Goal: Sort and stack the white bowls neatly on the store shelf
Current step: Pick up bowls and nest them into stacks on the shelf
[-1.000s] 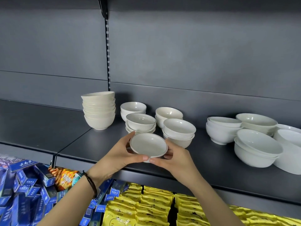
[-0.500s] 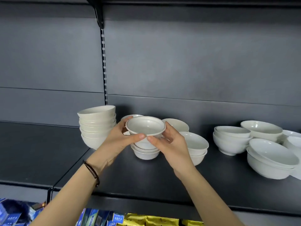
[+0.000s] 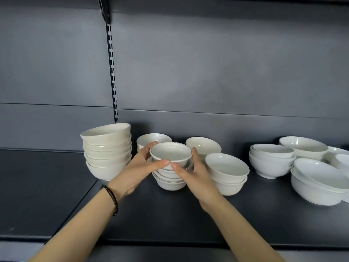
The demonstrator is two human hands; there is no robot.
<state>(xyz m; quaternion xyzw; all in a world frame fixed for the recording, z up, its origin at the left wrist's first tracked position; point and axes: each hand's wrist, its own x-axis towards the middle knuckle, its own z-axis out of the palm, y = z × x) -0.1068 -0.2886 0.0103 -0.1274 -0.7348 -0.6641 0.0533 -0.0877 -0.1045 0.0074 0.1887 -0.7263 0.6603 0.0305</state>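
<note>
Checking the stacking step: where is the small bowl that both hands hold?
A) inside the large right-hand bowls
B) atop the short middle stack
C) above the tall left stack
B: the left hand and right hand grip the small bowl atop the short stack.

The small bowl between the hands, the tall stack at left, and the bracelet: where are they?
small bowl [image 3: 171, 153]: head view, its inner bottom.
tall stack [image 3: 107, 155]: head view, side of a middle bowl.
bracelet [image 3: 113, 197]: head view, cord across the left wrist.
</note>
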